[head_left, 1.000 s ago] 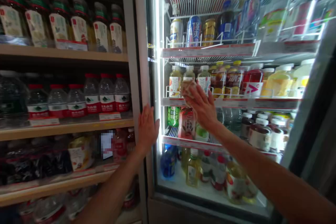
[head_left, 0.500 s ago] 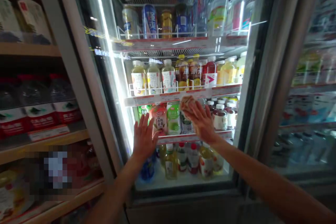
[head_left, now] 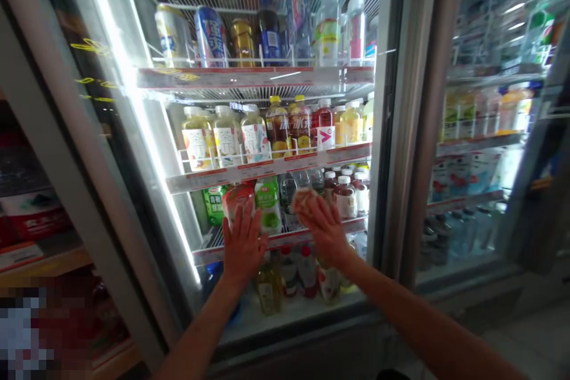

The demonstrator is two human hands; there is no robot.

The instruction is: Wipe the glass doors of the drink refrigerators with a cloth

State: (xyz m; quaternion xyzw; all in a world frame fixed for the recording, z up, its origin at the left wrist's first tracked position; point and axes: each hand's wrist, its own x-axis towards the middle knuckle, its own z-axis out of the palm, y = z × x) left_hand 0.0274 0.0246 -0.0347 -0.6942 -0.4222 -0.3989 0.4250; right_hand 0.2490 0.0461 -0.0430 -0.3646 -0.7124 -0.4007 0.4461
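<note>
My left hand (head_left: 241,242) lies flat with fingers spread on the glass door (head_left: 146,148) of a lit drinks fridge, in front of a pink-labelled bottle (head_left: 236,199) and a green-labelled bottle (head_left: 267,205). My right hand (head_left: 324,227) presses a crumpled pinkish cloth (head_left: 303,199) against the same glass, at the height of the third shelf (head_left: 285,238). The fingers of that hand lie over the cloth.
Inside the fridge stand cans (head_left: 209,29) on the top shelf, tea and juice bottles (head_left: 227,136) below, and more bottles (head_left: 289,276) at the bottom. A second glass-door fridge (head_left: 481,130) stands to the right. Wooden shelves with water bottles (head_left: 31,214) are at the left.
The view has swung right, so the fridge fills the picture. My left hand moved from the door frame onto the glass. My right hand with the cloth slid downward on the glass.
</note>
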